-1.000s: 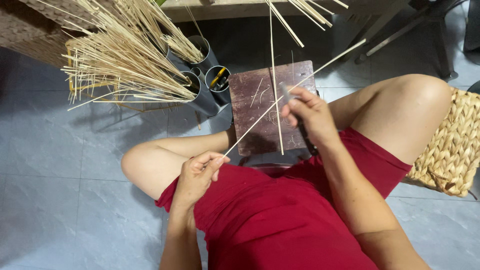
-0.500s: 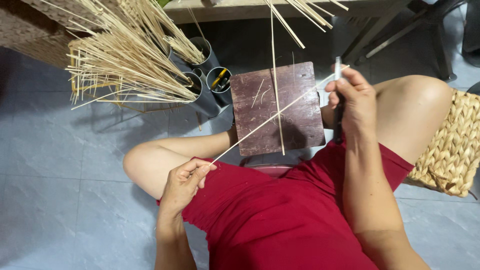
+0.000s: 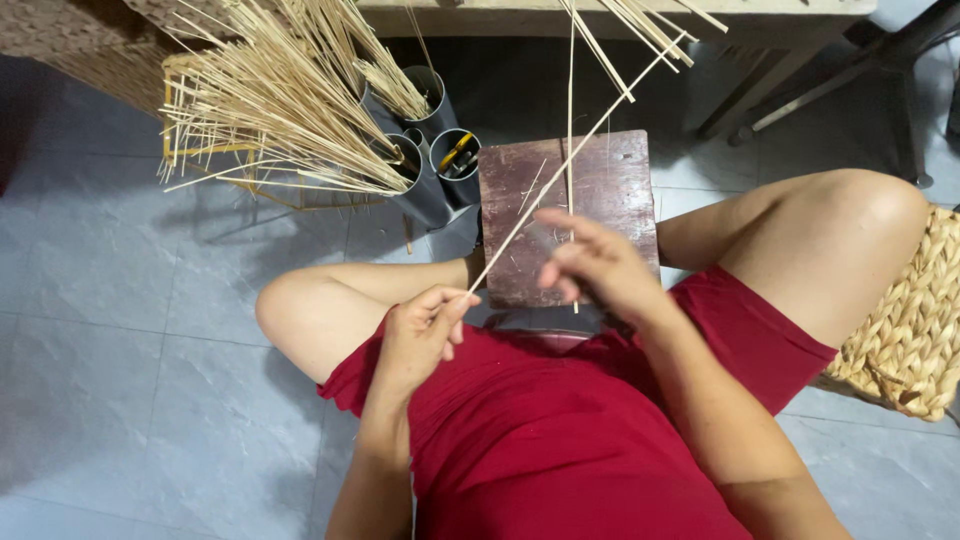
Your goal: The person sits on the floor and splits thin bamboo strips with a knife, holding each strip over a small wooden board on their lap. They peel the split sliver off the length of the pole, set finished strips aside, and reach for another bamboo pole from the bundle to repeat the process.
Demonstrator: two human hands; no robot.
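The left hand (image 3: pixel 420 335) is pinching the near end of a long thin pale strip (image 3: pixel 560 170) between thumb and fingertips, its grip clenched on that end. From there the strip is running up and to the right, crossing over the dark wooden block (image 3: pixel 610 190) and reaching far toward the edge of the counter (image 3: pixel 620 8). The right hand (image 3: pixel 595 265) is hovering just beside the strip, over the near part of the block; it is blurred, its fingers are looking loosely curled, and I cannot tell whether its grip is holding anything.

Judging by its look, the strip is very light and springy: stiff enough to be staying straight while held by one end, yet thin enough to snap or splinter if bent sharply. Its smooth surface is probably sliding easily between fingers, so a fingertip pinch near the end, with a second hold farther along, is looking like the safest way to handle it.

At far left, a bundle of similar strips (image 3: pixel 290 110) is fanning out of grey tubes (image 3: pixel 425 175), one tube carrying small tools. A woven seat (image 3: pixel 910 320) is sitting at right. No labels or signs are showing anywhere.
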